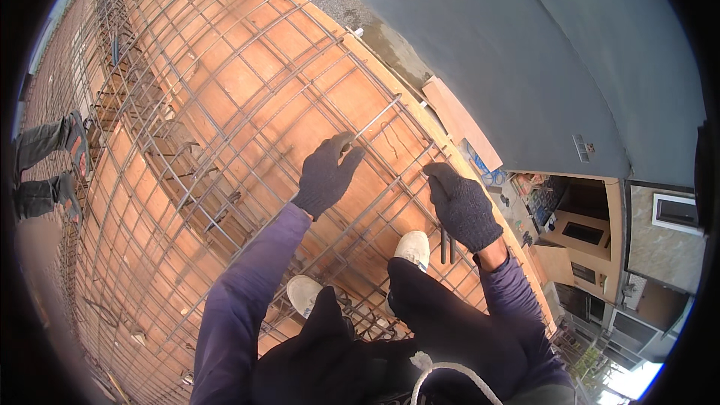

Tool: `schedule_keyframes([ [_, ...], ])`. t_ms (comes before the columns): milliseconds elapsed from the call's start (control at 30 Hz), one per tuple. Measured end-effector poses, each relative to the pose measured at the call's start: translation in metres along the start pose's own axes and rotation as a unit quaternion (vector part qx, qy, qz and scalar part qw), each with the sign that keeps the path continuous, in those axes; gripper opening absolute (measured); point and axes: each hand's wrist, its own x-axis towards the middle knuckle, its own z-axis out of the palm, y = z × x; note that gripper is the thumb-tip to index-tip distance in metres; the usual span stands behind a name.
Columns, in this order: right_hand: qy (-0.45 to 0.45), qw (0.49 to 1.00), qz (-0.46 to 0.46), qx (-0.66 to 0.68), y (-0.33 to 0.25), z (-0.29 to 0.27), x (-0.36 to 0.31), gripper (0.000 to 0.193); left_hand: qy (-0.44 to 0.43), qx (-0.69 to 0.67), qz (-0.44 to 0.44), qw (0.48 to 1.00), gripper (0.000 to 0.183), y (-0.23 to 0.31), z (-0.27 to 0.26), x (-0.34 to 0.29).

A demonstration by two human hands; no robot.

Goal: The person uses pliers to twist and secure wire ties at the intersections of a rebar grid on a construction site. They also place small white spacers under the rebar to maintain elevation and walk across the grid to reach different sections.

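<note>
My left hand [327, 172], in a dark knit glove, is closed with thumb and forefinger at a bright steel bar [376, 118] of the rebar grid [247, 116]. My right hand [463, 208], gloved alike, is wrapped around a dark two-handled tool that looks like pincers [448, 248]. Its two handles stick out below the palm, while its head is hidden by the glove. That hand is over the grid near the deck's right edge. A thin bent tie wire [391, 140] lies on the plywood between my hands.
Rebar covers the plywood deck [217, 30], and my shoes [412, 248] stand among the bars. A framed slot [187, 180] runs along the left. Another person's legs [49, 165] are at the far left. Past the right edge rises a grey wall [510, 52].
</note>
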Motion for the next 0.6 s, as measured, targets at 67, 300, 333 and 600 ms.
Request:
schedule_keyframes([
  [67,0.038,0.997,0.047,-0.047,0.021,-0.012,0.005,0.018,-0.017,0.134,0.065,0.989,0.041,0.0,0.021,0.03],
  [300,0.093,0.991,0.076,-0.065,0.075,0.009,0.054,0.021,-0.102,0.287,-0.015,0.952,0.034,-0.002,0.069,0.107],
  [333,0.092,0.99,0.082,-0.07,0.08,0.017,0.066,0.021,-0.101,0.285,-0.045,0.952,0.034,-0.004,0.071,0.112],
  [600,0.093,0.982,0.114,-0.116,0.1,0.073,0.147,0.022,-0.156,0.206,-0.029,0.965,0.038,-0.028,0.08,0.147],
])
